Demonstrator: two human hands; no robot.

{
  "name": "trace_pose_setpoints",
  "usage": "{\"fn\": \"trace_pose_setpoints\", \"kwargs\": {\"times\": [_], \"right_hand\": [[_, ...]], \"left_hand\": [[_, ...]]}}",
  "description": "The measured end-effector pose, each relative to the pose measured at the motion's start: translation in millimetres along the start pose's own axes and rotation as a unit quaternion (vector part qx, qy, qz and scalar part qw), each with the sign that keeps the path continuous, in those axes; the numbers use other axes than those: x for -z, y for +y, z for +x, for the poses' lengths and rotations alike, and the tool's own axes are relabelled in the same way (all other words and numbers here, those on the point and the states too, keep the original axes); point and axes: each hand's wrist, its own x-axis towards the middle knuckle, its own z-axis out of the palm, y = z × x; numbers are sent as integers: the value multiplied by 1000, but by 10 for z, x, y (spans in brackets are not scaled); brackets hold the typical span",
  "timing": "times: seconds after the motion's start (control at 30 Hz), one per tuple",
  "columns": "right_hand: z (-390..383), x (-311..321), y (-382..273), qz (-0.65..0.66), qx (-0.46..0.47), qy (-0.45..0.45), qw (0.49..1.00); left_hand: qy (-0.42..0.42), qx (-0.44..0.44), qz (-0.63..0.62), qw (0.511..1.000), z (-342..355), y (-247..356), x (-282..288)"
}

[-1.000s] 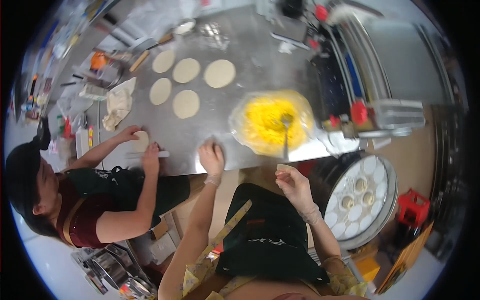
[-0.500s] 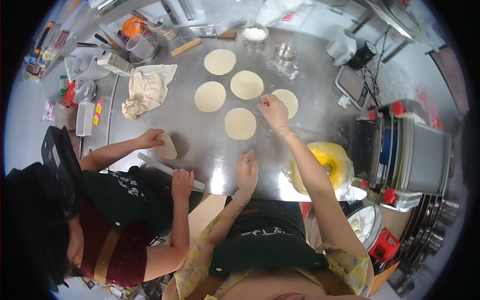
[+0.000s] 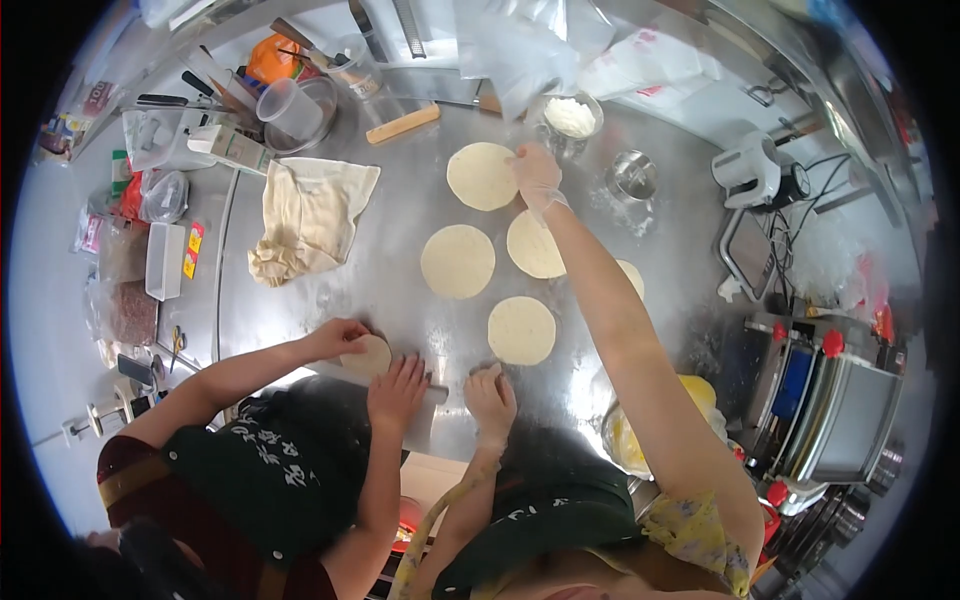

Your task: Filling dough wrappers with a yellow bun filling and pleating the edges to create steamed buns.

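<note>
Head view: by the near edge of the surface, the left hand is curled, its grip impossible to tell, just short of the near dough round. Farther, the right hand touches the far dough round; whether it pinches, I cannot tell. Lifting could tear dough that sticks. White lettering marks the near dark apron; print shows on the yellow-and-red packet farther left.

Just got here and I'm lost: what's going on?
The person's right hand is at the edge of the farthest dough round on the steel table; the left hand is curled near the front edge. Four more rounds lie nearby, two partly behind the right forearm. To the left, a co-worker's hands are on a smaller dough piece and a white rolling pin.
</note>
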Motion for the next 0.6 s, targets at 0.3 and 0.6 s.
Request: {"fn": "trace_pose_setpoints", "kwargs": {"times": [0.3,0.6], "right_hand": [[229,-246,-185,-9,51,-25,998],[-560,-173,-351,246,211,9,946]], "left_hand": [[-27,0,16,1000,-22,-112,38],[60,164,-225,959,230,152,-13]]}}
